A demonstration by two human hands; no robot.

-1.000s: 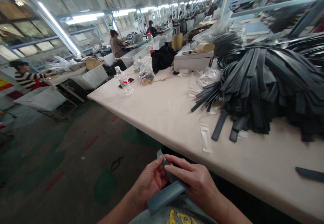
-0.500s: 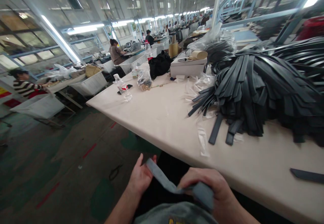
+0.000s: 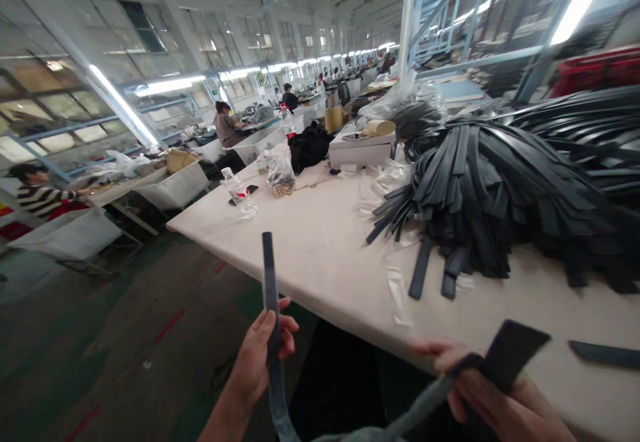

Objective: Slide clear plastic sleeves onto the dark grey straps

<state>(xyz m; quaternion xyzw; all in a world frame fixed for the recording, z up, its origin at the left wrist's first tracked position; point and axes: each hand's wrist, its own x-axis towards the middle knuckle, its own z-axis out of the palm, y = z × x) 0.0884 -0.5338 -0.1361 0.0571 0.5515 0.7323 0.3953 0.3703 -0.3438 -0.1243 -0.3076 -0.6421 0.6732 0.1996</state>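
Note:
A narrow dark grey strap stands upright in my left hand, pinched between thumb and fingers, with its squared end sticking up past them. Its lower part drops toward my lap. At the table's front edge, my right hand grips a strap section with a wider, flat black end showing above the fingers. A grey length runs from there down toward my lap. Whether both sections are one strap is hidden at the bottom of the view. The right hand is slightly blurred.
A large pile of black straps covers the table's right side, and one loose strap lies near the right edge. Farther back are a plastic bottle, a clear bag and a white box. People sit at benches beyond.
My left hand has closed on the strap's narrow end and now holds it upright. My right hand has moved right, away from the left, with its wider end raised.

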